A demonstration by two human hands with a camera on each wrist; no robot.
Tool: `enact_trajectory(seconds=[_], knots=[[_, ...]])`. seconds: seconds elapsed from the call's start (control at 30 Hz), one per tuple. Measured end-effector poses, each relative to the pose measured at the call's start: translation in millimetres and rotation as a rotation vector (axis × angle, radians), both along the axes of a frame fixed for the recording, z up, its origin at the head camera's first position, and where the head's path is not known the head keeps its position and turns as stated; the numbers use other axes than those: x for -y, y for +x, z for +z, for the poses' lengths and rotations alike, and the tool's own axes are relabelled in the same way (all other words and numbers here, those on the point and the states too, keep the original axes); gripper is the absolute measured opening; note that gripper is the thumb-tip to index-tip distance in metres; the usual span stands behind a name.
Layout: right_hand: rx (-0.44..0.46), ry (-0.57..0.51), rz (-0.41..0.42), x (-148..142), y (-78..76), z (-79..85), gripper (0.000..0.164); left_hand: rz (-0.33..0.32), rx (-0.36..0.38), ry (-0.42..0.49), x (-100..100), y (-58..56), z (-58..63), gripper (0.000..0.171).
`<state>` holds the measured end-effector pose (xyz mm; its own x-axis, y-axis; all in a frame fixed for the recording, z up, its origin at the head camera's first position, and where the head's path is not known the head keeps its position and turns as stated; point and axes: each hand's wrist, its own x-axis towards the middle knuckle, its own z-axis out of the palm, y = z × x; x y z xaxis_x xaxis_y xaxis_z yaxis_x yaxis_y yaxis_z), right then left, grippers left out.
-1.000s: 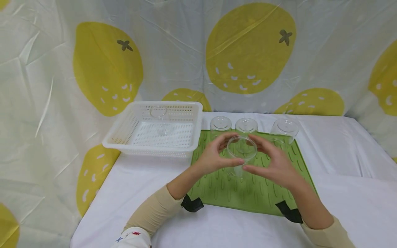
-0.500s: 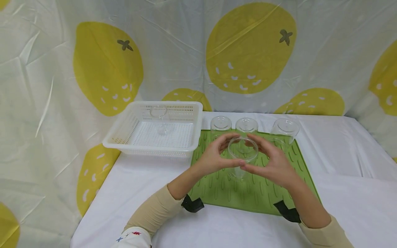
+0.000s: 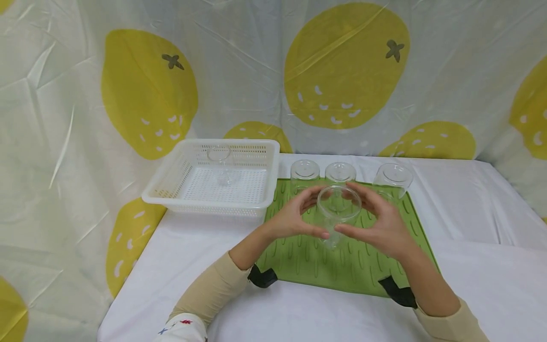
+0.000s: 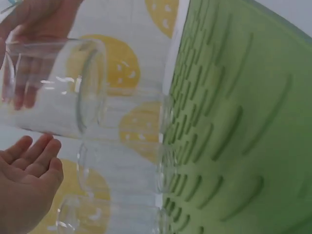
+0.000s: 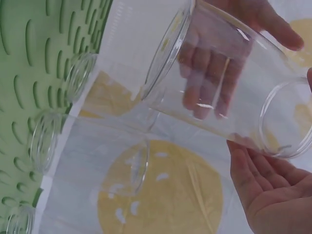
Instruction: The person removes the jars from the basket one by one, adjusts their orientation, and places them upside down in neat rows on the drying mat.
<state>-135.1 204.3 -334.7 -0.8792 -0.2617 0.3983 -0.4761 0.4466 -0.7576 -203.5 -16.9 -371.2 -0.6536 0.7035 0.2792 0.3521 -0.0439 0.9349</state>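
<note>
A clear drinking glass (image 3: 339, 209) is held over the ribbed green mat (image 3: 299, 266), between my two hands in the head view. My left hand (image 3: 290, 218) curves round its left side, thumb at the front and fingers behind. From the right, my right hand (image 3: 386, 230) grips it with the thumb in front. Through the clear wall, the left fingers (image 5: 207, 80) show in the right wrist view. Behind, three upside-down glasses stand along the mat's back edge: a left one (image 3: 305, 175), a middle one (image 3: 340, 173) and a right one (image 3: 393, 178).
A white perforated plastic basket (image 3: 205, 204) stands left of the mat with another clear glass (image 3: 219, 161) inside. White cloth (image 3: 231, 237) covers the table. A curtain with a lemon print (image 3: 248, 71) hangs behind and at the left.
The held glass has shifted slightly right and its rim looks larger. The thumbs, nearly touching half a second ago, now stand a little further apart. The standing glasses keep their places.
</note>
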Motion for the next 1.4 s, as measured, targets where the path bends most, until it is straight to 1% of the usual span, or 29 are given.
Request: enact_trajectory(seconds=[0.2,0.37,0.5,0.63,0.7,0.9,1.13,1.27,1.4], knots=[[-0.064,-0.062,0.005,0.4,2.0,5.7,0.085,-0.039,-0.054,-0.056,1.7,-11.9,-21.0,0.088],[-0.102,-0.128,-0.009,2.4,2.9,8.2,0.086,-0.076,-0.029,-0.101,1.7,-15.2,-30.4,0.093],[-0.111,-0.183,-0.006,3.8,2.5,9.0,0.085,-0.134,-0.007,-0.115,-2.0,-14.8,-34.4,0.098],[-0.111,-0.205,-0.006,5.0,2.8,9.1,0.084,-0.166,0.011,-0.081,-5.8,-13.8,-36.7,0.097],[-0.111,-0.218,0.004,4.9,2.7,8.6,0.084,-0.172,0.04,-0.06,-6.4,-13.4,-37.5,0.095],[-0.11,-0.272,0.067,0.9,0.9,6.6,0.085,-0.185,0.112,-0.006,-3.5,-13.6,-38.2,0.086],[-0.075,-0.334,0.121,-5.6,0.3,4.7,0.085,-0.18,0.097,0.02,1.3,-17.6,-37.9,0.078],[-0.05,-0.368,0.144,-9.9,0.4,3.5,0.084,-0.17,0.059,0.016,4.6,-20.2,-36.7,0.074],[-0.009,-0.391,0.155,-14.6,1.0,2.8,0.077,-0.14,0.016,-0.002,9.9,-22.0,-34.4,0.073]])
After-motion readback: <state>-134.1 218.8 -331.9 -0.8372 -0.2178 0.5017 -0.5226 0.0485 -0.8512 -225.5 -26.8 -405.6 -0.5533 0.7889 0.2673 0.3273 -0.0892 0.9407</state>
